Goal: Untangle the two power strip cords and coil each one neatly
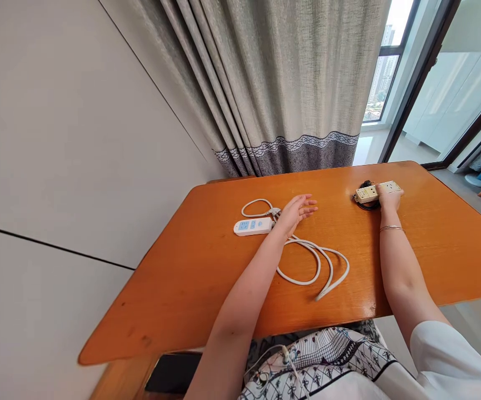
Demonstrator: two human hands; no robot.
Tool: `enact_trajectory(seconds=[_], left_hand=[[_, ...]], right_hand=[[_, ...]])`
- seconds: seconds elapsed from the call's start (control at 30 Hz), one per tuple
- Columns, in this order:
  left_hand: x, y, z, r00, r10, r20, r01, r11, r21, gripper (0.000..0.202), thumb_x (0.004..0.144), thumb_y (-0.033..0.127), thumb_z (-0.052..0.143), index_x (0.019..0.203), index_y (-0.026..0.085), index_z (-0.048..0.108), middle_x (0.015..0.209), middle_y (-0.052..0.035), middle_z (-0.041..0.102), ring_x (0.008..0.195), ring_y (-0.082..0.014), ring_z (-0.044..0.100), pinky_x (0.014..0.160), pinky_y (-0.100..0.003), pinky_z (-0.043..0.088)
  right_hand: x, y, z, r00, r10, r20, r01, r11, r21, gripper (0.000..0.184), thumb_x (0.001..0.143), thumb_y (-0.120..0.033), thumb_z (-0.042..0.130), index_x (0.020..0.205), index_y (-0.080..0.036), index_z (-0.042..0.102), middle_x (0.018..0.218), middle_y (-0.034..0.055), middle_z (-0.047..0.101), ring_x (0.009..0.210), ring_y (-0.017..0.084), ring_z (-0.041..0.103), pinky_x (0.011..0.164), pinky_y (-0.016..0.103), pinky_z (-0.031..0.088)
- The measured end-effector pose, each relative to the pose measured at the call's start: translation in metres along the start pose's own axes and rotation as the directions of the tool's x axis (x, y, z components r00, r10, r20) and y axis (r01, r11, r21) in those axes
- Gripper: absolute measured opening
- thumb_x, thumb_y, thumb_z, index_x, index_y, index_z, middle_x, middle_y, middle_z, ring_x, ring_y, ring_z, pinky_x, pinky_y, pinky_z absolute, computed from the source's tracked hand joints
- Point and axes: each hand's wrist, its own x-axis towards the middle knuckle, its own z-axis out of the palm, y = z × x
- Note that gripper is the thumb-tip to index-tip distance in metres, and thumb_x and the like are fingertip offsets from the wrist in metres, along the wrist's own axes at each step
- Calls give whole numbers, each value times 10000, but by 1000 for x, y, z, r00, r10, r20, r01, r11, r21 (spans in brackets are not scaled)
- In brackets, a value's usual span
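Observation:
At the far right of the table, my right hand (389, 199) is closed around a cream power strip (367, 194), with its sockets facing up. A black cord (367, 206) lies bunched beside and under that strip. My left hand (294, 215) is over the middle of the table, fingers apart and holding nothing. Just left of it lies a white power strip (252, 226) with light blue panels. Its white cable (307, 283) spreads in loose loops toward the near edge, passing partly behind my left hand and forearm. The white plug (272, 211) sits near the left wrist.
The orange-brown wooden table (182, 278) has a pale wall (57, 139) along its left. A grey curtain (299, 83) hangs behind its far edge. A dark phone-like slab (174, 372) lies below the near left edge. Glass doors (419, 83) stand at the right.

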Motion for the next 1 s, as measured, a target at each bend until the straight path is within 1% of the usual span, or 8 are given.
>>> enact_trajectory(seconds=[0.1,0.23,0.47,0.63,0.73,0.8,0.9,1.0], left_hand=[[1,-2,-1,1000,16,18,-17,1000,14,185,968,329,586,1035,176,666,1004,-73,750,825,-143,719,832,-275,481],[2,-3,-3,999,35,38,-36,998,44,175,963,325,588,1010,183,678,1014,-73,754,830,-149,719,842,-280,480],[0,-2,-2,999,33,38,-36,995,88,155,955,304,584,1013,188,669,1011,-66,746,830,-143,717,840,-276,468],[1,1,-5,998,58,27,-59,996,70,148,941,294,607,1013,182,670,1020,-68,744,823,-146,714,856,-289,461],[2,5,-9,997,81,13,-81,995,57,148,936,294,613,1013,179,667,1004,-63,744,814,-140,710,846,-280,462],[2,9,-11,995,99,5,-99,993,63,154,938,298,608,1022,180,659,1013,-62,745,820,-137,711,845,-275,468],[1,16,-15,990,140,-13,-138,984,110,171,951,305,580,1046,181,649,1061,-67,744,850,-137,717,855,-274,480],[-1,26,-20,981,191,-43,-183,972,150,173,958,294,553,1046,180,649,1071,-65,744,856,-126,716,852,-263,489]], right_hand=[[-5,-5,-6,994,98,-57,-103,989,-103,932,664,-460,835,1418,-95,427,1454,334,505,1406,448,460,1177,605,342],[-13,-10,-9,986,126,-112,-144,975,-168,901,721,-473,800,1456,-115,422,1549,289,412,1468,407,371,1229,539,257],[-17,-14,-10,984,114,-134,-136,976,-172,814,761,-445,804,1436,-140,466,1542,256,428,1450,391,388,1209,537,277],[-20,-21,-9,984,47,-172,-71,988,-137,649,865,-427,685,1421,-167,473,1561,222,409,1460,371,377,1196,543,297],[-19,-26,-10,982,-17,-189,-6,993,-117,541,883,-346,636,1385,-208,487,1557,183,427,1467,336,376,1192,537,306],[-17,-30,-10,972,-99,-212,84,993,-79,494,860,-292,630,1334,-218,512,1525,168,462,1450,331,399,1179,549,319],[-17,-43,-6,923,-291,-253,302,953,3,417,816,-219,610,1228,-195,556,1422,169,546,1385,324,474,1164,548,340],[-29,-64,1,860,-483,-164,502,859,103,311,823,-194,564,1130,-165,596,1263,159,647,1241,278,592,1111,485,417]])
